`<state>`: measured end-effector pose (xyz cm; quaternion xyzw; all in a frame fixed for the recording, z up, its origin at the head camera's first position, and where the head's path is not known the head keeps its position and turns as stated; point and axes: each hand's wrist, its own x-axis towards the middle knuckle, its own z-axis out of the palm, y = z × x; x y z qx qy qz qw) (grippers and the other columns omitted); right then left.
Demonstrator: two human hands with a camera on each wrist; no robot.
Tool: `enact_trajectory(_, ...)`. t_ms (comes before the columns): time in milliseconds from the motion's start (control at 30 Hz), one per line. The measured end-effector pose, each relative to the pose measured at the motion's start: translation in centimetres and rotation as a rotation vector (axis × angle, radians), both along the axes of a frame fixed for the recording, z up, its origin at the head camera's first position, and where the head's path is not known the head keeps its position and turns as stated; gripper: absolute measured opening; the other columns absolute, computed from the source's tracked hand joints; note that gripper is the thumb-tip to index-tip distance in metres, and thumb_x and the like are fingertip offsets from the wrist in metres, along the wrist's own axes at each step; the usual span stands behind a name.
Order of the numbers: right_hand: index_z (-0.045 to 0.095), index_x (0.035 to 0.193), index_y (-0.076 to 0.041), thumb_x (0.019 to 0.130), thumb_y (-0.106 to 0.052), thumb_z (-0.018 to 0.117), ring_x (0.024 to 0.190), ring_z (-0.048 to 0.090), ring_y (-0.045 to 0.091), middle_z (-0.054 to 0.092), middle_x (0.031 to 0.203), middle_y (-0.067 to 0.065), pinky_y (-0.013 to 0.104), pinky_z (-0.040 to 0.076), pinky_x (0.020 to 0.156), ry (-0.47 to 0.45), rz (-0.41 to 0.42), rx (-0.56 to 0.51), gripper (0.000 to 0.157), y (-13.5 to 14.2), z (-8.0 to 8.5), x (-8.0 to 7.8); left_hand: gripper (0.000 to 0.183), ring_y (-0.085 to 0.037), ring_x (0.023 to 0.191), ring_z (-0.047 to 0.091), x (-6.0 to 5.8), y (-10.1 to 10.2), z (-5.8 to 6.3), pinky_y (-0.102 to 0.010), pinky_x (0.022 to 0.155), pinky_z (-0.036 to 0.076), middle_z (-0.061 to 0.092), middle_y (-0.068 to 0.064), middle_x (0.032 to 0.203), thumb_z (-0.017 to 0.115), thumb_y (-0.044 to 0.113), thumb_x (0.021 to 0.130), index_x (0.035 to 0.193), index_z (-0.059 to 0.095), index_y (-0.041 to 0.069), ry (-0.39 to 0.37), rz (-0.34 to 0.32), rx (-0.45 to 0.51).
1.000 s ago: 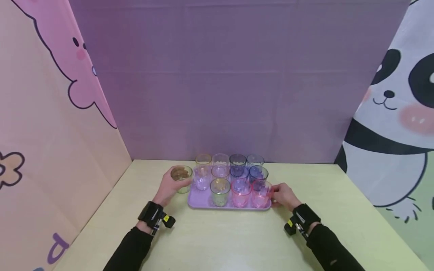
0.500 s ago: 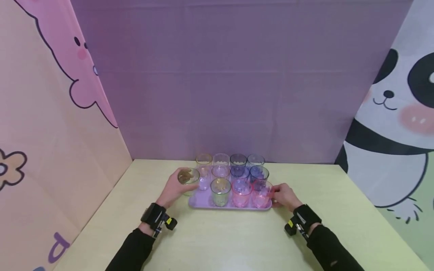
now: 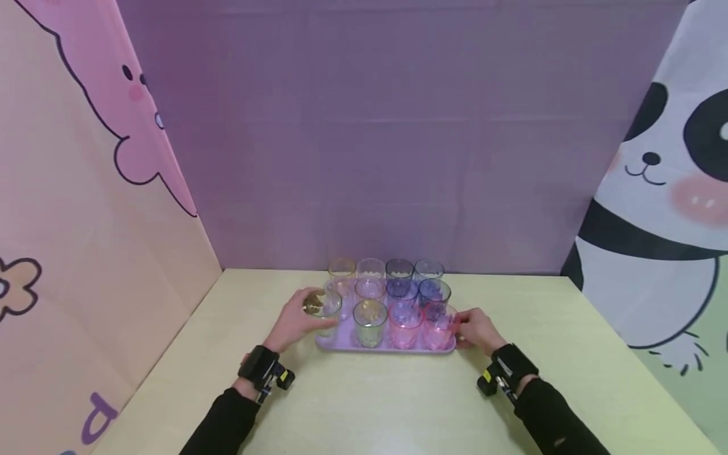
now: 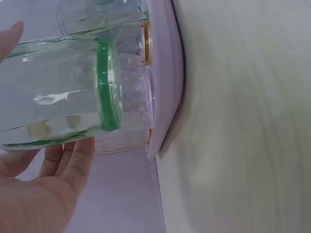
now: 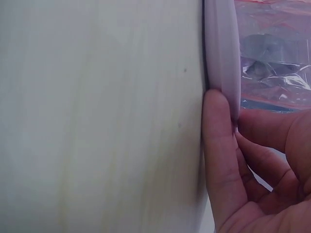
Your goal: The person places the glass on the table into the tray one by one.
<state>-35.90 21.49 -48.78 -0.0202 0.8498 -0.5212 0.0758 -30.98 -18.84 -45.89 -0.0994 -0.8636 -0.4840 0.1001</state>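
Note:
A clear drinking glass with a green base is gripped by my left hand, thumb on one side and fingers on the other. It hangs over the front left corner of the purple tray; in the left wrist view its base is apart from the tray. On the tray, a green-tinted glass and two pink glasses stand along the front. At the front right corner, my right hand pinches the tray's rim, one finger low along its side. The nearest pink glass is just beside these fingers.
Behind the front row, several more glasses stand close together, among them a dark blue one and a yellow-rimmed one. A pale wooden table lies under the tray. A purple backdrop rises behind it, with printed side panels.
My left hand has carried the green-based glass rightward and slightly nearer, from beside the tray to over its front left corner. My right hand and the tray have stayed in place.

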Motion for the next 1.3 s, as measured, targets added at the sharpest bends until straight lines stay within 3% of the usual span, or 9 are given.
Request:
enact_trajectory(267, 0.063, 0.077, 0.005, 0.074, 0.009, 0.052, 0.069, 0.06, 0.019, 0.06, 0.08, 0.012, 0.035, 0.055, 0.058, 0.009, 0.008, 0.002, 0.012, -0.01, -0.24, 0.17, 0.084, -0.025, 0.098, 0.054, 0.39, 0.31, -0.25, -0.036, 0.075, 0.048, 0.058, -0.005, 0.108, 0.084, 0.04, 0.056, 0.127, 0.048, 0.014, 0.021, -0.091, -0.045)
enact_trajectory(433, 0.064, 0.078, 0.005, 0.074, 0.009, 0.054, 0.068, 0.061, 0.02, 0.06, 0.08, 0.012, 0.035, 0.055, 0.058, 0.004, -0.001, -0.009, 0.011, -0.08, -0.22, 0.27, 0.084, -0.018, 0.099, 0.052, 0.44, 0.54, -0.56, -0.034, 0.078, 0.047, 0.056, -0.001, 0.111, 0.085, 0.038, 0.056, 0.127, 0.048, 0.014, 0.019, -0.089, -0.108)
enact_trajectory(633, 0.062, 0.077, 0.005, 0.075, 0.008, 0.055, 0.07, 0.061, 0.021, 0.06, 0.082, 0.014, 0.035, 0.055, 0.06, -0.014, 0.009, -0.017, 0.008, -0.15, -0.18, 0.55, 0.082, -0.022, 0.099, 0.054, 0.55, 0.72, -0.85, -0.035, 0.078, 0.049, 0.057, -0.004, 0.111, 0.086, 0.03, 0.057, 0.127, 0.046, 0.012, 0.008, -0.125, -0.092)
enact_trajectory(1033, 0.064, 0.084, 0.007, 0.075, 0.009, 0.053, 0.07, 0.061, 0.019, 0.06, 0.085, 0.014, 0.035, 0.055, 0.06, -0.011, 0.002, -0.02, 0.014, -0.07, -0.18, 0.52, 0.092, -0.027, 0.104, 0.052, 0.64, 0.48, -0.51, -0.04, 0.079, 0.05, 0.052, -0.007, 0.117, 0.085, 0.029, 0.059, 0.135, 0.036, 0.011, -0.051, -0.17, -0.045)
enact_trajectory(1167, 0.064, 0.084, 0.006, 0.076, 0.008, 0.054, 0.07, 0.061, 0.019, 0.06, 0.086, 0.014, 0.035, 0.055, 0.06, -0.013, -0.006, -0.015, 0.013, -0.07, -0.25, 0.35, 0.094, -0.028, 0.105, 0.051, 0.78, 0.51, -0.46, -0.037, 0.078, 0.051, 0.051, -0.008, 0.119, 0.084, 0.028, 0.06, 0.137, 0.034, 0.011, -0.062, -0.176, -0.048)
enact_trajectory(1300, 0.065, 0.085, 0.006, 0.076, 0.008, 0.054, 0.071, 0.062, 0.02, 0.061, 0.087, 0.015, 0.035, 0.055, 0.06, -0.021, -0.004, -0.016, 0.014, -0.03, -0.33, 0.44, 0.093, -0.029, 0.107, 0.051, 0.93, 0.43, -0.38, -0.036, 0.078, 0.05, 0.051, -0.011, 0.12, 0.081, 0.039, 0.062, 0.138, 0.033, 0.012, -0.062, -0.161, -0.073)
